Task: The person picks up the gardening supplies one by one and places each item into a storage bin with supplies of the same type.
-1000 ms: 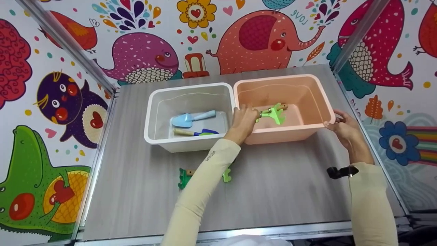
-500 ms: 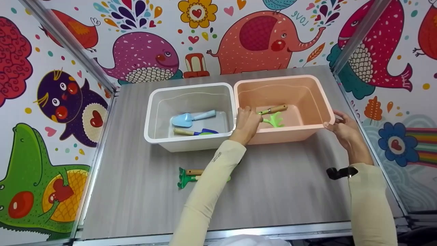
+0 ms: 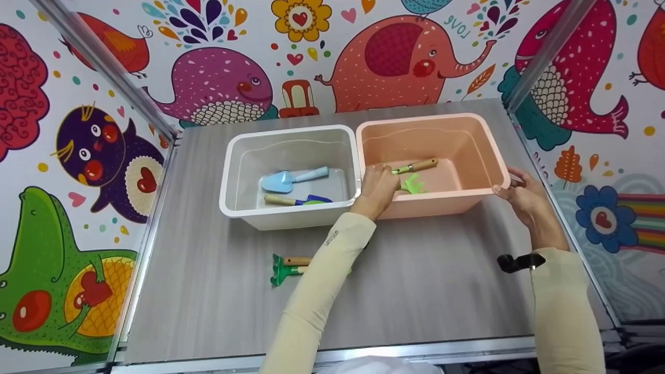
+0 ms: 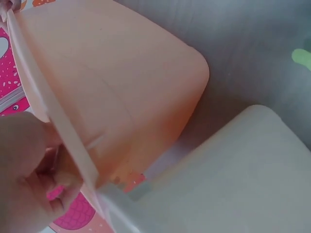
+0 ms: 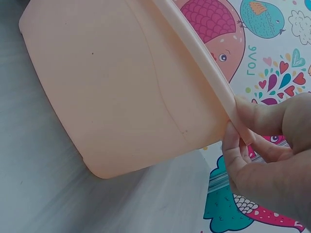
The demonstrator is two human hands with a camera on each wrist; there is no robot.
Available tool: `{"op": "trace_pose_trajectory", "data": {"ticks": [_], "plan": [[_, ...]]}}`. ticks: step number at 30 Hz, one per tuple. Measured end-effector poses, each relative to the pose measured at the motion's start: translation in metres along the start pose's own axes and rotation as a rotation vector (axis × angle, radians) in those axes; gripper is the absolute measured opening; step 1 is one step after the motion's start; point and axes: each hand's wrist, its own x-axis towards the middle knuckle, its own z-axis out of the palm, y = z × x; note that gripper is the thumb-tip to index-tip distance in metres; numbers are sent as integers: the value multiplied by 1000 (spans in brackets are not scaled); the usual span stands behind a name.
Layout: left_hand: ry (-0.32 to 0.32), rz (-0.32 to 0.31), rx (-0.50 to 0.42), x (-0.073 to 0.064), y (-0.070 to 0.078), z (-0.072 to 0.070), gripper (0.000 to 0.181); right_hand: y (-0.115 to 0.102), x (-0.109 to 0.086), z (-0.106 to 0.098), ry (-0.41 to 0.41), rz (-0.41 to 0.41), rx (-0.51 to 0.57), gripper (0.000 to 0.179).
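Observation:
My left hand (image 3: 378,191) reaches over the near left corner of the peach bin (image 3: 436,201), its fingers curled around the handle end of a small light-green hand rake (image 3: 414,184). The rake's prongs lie low inside the bin, close to its near wall; most of the handle is hidden by the hand. Beyond it, a garden tool with a wooden handle (image 3: 425,164) rests on the bin floor, its head partly covered. My right hand (image 5: 272,138) pinches the bin's rim at the near right corner, thumb on one side and fingers on the other.
Left of the peach bin, a white bin (image 3: 291,221) holds a light-blue trowel (image 3: 280,182) and a blue-headed tool with a pale handle (image 3: 283,201). On the grey table in front lie a green rake (image 3: 279,271) and a wooden handle (image 3: 297,261), partly behind the left sleeve.
The light-green rake has gone down and nearer the bin's near wall with my left hand, uncovering the wooden-handled tool behind. The right hand keeps its place on the rim.

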Motion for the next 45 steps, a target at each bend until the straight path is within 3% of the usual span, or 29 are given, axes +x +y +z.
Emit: {"op": "trace_pose_trajectory", "data": {"ticks": [4,10,17,20,25,33,39,45], "plan": [[-22,7,-32,1,0,0,21,-1,0,-1,-9,0,19,88],[-3,-2,-120,3,-3,-3,20,0,0,-1,-18,10,38,89],[-52,11,-162,6,-7,-4,22,0,-1,-2,-20,-21,67,90],[-83,-6,-232,7,-12,-4,21,0,0,-1,-24,-15,48,89],[-127,-25,-321,12,-19,-16,24,-1,1,-1,-26,9,28,90],[-167,-29,-314,11,-34,-35,24,-1,-1,-1,-24,16,11,92],[-111,17,-356,0,-48,-35,42,0,-1,-1,-17,15,4,93],[3,44,-336,-18,-54,-28,25,0,-1,-2,-20,-15,75,89]]}}
